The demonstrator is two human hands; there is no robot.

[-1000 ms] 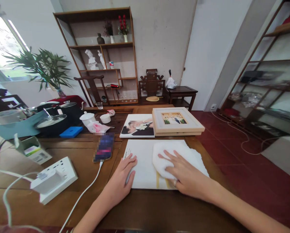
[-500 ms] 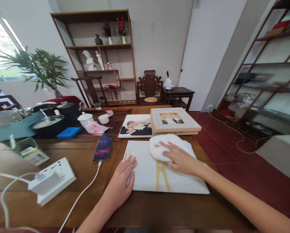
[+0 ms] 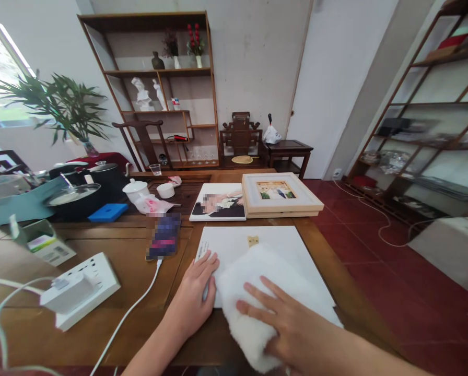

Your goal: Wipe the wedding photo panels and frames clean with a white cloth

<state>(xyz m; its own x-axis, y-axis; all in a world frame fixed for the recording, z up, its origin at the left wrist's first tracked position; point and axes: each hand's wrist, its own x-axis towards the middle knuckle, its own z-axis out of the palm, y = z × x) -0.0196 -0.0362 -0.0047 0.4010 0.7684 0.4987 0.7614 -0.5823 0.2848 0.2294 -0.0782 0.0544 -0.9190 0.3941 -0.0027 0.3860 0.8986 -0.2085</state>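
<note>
Currently, from my distant seat, I see the white panel (image 3: 289, 237) lying flat on the wooden table (image 3: 140, 339), just below the middle of the frame. At lower right, the right hand (image 3: 296, 318) lies on the white cloth (image 3: 249, 271), its visible fingers spread apart; I cannot tell whether the thumb grips the fabric. The cloth covers much of the panel and hangs past its near edge, leaving a small gold-coloured piece (image 3: 253, 241) showing above it. Left of the cloth, the left hand (image 3: 197, 287) rests at the panel's left edge, fingers close together, thumb apart. Above the panel I find a photo print (image 3: 218, 202) touching a pale framed picture (image 3: 283, 193); the phone (image 3: 165, 237) and white power strip (image 3: 81, 290) lie toward the lower left.
</note>
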